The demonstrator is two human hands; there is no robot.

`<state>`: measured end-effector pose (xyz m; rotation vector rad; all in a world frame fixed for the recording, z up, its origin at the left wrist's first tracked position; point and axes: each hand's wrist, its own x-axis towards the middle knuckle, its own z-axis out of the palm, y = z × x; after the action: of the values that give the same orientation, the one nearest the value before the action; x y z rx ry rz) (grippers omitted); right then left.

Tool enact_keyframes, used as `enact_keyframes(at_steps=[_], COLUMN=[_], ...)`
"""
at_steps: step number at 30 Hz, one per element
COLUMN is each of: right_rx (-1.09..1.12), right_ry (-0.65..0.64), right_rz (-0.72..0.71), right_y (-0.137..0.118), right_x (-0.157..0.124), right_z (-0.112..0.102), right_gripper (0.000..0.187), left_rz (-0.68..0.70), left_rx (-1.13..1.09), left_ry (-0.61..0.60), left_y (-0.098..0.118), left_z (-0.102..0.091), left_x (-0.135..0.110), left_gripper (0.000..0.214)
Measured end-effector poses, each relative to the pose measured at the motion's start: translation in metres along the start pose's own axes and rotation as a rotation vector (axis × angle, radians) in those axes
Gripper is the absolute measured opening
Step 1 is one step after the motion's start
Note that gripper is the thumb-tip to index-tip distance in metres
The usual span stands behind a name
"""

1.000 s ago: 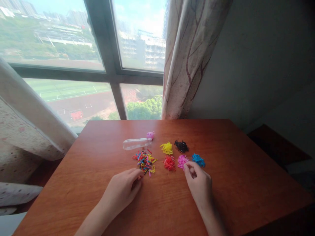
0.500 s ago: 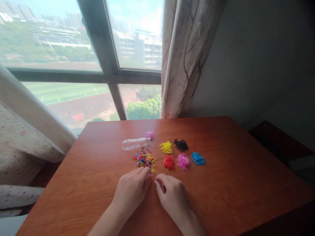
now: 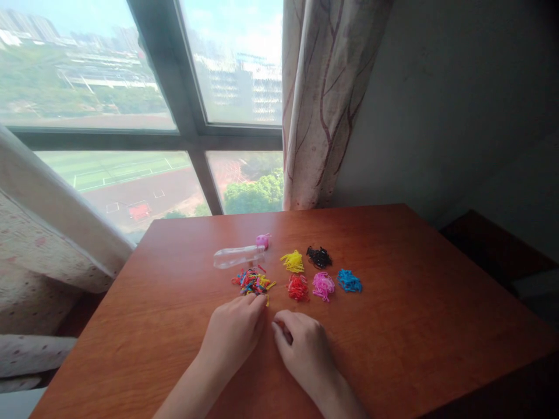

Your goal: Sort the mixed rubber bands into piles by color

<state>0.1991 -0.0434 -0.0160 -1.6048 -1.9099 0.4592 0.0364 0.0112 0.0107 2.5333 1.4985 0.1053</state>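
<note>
My left hand (image 3: 236, 323) is at the near edge of a mixed pile of small coloured rubber bands (image 3: 252, 281), its fingers pinched together near a yellow band; what is between the fingertips is hidden. To the right, my right hand (image 3: 303, 340) rests on the table with thumb and forefinger curled together; anything in them is too small to make out. Beyond it lie separate heaps of bands: red (image 3: 297, 288), pink (image 3: 323, 286), blue (image 3: 349, 280), yellow (image 3: 292, 261) and black (image 3: 319, 256).
A clear plastic bottle (image 3: 238, 256) lies on its side behind the mixed pile, with a pink cap (image 3: 262, 241) by its mouth. The brown wooden table (image 3: 393, 331) stands against a window (image 3: 192, 139) with patterned curtains (image 3: 323, 105).
My left fingers have shifted slightly toward the mixed pile, now covering part of the yellow band at its edge. My right hand is almost still. The view has moved a little.
</note>
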Motion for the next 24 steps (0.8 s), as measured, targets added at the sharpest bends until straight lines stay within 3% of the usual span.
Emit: enact_keyframes(at_steps=[4, 8, 16, 21, 24], right_rx=[0.016, 0.032, 0.067, 0.071, 0.074], right_ry=[-0.010, -0.007, 0.001, -0.001, -0.003], right_rz=[0.008, 0.018, 0.010, 0.010, 0.012], right_y=[-0.001, 0.000, 0.001, 0.001, 0.002], right_x=[0.000, 0.000, 0.000, 0.001, 0.000], right_z=[0.000, 0.000, 0.001, 0.001, 0.002], right_gripper=[0.013, 0.012, 0.012, 0.011, 0.011], left_rz=[-0.025, -0.078, -0.290, -0.247, -0.142], left_rx=[-0.110, -0.360, -0.949, -1.003, -0.877], left_ry=[0.087, 0.201, 0.235, 0.175, 0.142], left_y=[-0.012, -0.018, -0.025, -0.019, -0.009], left_z=[-0.002, -0.005, -0.013, -0.023, -0.031], left_x=[-0.012, -0.017, -0.007, 0.006, 0.029], left_gripper=[0.023, 0.021, 0.027, 0.028, 0.027])
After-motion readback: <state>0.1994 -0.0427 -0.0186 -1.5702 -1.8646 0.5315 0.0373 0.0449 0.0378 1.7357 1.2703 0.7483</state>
